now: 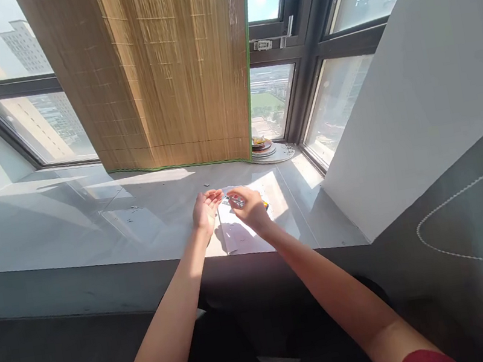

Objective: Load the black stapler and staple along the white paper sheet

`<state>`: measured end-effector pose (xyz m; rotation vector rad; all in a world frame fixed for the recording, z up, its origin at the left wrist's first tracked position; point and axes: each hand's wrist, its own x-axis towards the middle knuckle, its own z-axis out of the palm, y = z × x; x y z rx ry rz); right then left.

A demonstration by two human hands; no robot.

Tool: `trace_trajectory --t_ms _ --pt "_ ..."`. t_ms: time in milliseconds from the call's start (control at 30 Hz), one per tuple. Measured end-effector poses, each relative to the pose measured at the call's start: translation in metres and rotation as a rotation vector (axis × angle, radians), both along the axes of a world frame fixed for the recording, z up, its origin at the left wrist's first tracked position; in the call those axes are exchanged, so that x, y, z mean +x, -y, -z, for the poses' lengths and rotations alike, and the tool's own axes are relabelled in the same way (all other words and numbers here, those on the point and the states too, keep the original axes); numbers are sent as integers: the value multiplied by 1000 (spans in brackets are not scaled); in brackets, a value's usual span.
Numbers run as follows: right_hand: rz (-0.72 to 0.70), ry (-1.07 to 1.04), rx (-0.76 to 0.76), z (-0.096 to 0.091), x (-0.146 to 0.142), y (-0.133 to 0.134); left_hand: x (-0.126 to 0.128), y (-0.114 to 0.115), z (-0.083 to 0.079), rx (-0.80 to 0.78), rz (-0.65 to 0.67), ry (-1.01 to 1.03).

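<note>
My left hand (pixel 207 209) is held palm up over the window sill, its fingers stretched out and apart. Close beside it, my right hand (pixel 249 205) has its fingers closed round a small shiny silvery object (pixel 237 200), too small to identify. Under both hands lie white paper sheets (pixel 247 235) at the sill's front edge. A small yellow and dark thing (pixel 266 205) shows just behind my right hand, mostly hidden by it.
A bamboo blind (pixel 171 82) hangs down to the sill (pixel 69 226). Stacked plates (pixel 271 153) stand in the window corner. Tiny bits (pixel 134 208) lie on the sill to the left. On the right, a wall (pixel 414 86) juts out and a white beaded cord (pixel 419 232) hangs.
</note>
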<state>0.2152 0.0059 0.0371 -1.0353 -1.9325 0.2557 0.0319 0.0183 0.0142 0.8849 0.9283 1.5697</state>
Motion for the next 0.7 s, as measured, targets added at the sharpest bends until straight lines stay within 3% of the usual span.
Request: trace_trajectory --t_ms 33,100,200,300,467,700 --pt "55 -12 19 1 23 -9 -9 -11 0 16 -107 -200" --pt "216 42 11 7 70 -30 -29 -36 1 21 -187 -662" --pt "388 104 -212 24 129 -63 -49 -72 2 53 -177 -936" --pt "461 53 -267 42 158 -90 -52 -101 7 82 -172 -832" --pt "458 46 -204 49 161 -121 -48 -124 23 -9 -118 -517" --pt "499 19 -190 50 166 -141 -52 -122 28 34 -192 -795"
